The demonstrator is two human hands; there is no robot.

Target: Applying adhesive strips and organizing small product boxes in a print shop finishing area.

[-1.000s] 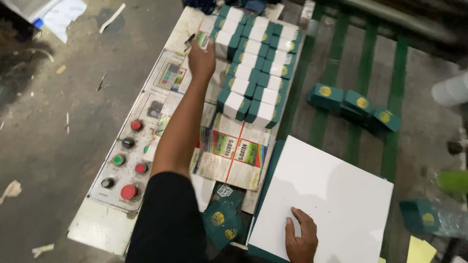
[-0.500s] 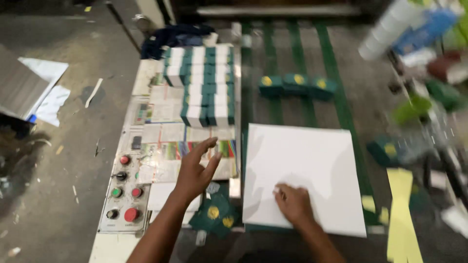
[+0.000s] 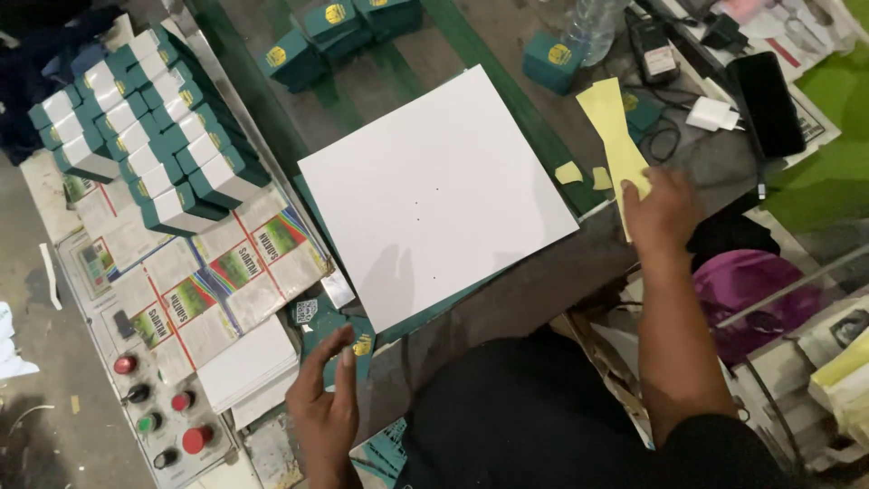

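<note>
Yellow paper strip point(image 3: 614, 136) lies on the bench right of the white square board point(image 3: 434, 195); right hand point(image 3: 663, 210) sits on the strip's lower end, fingers curled onto it, grasp not certain. Left hand point(image 3: 326, 407) hovers open, fingers loosely spread, over flat green cartons point(image 3: 339, 330) at the board's near corner. Stacked green-and-white boxes point(image 3: 145, 136) far left, above a panel with red and green push buttons point(image 3: 158, 417).
</note>
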